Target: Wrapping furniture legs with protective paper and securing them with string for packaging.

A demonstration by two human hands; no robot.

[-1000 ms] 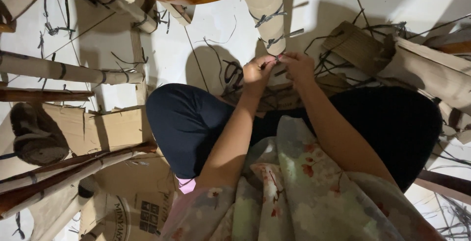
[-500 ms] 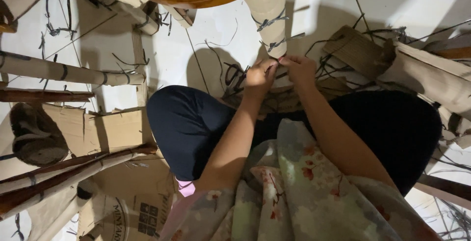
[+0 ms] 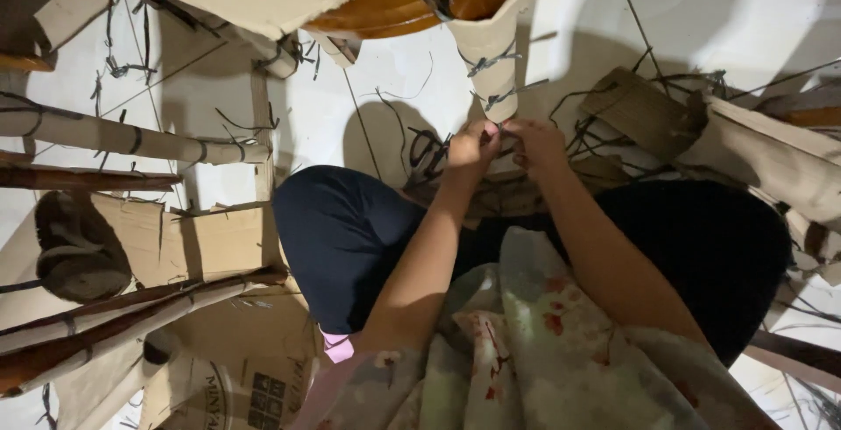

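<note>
Cardboard was everywhere in my view, and the piece that mattered was the cardboard-wrapped leg standing just above my fingertips, its lower end touching them. I had my left hand and my right hand pressed together at that end, fingers of both pinched shut on a thin dark strap tied round the wrapping. How much of the strap lay inside the pinch I could not tell; it was too small and my knuckles covered it. A second strap circled the leg higher up, beyond my fingers. Loose strap ends lay tangled on the white floor just left of my left hand, and a folded cardboard flap sat to the right of my right hand. I judged I was at the tie itself, working the lowest binding. The next move called for a firm two-handed grip and care with the thin, springy strap against soft cardboard.
</note>
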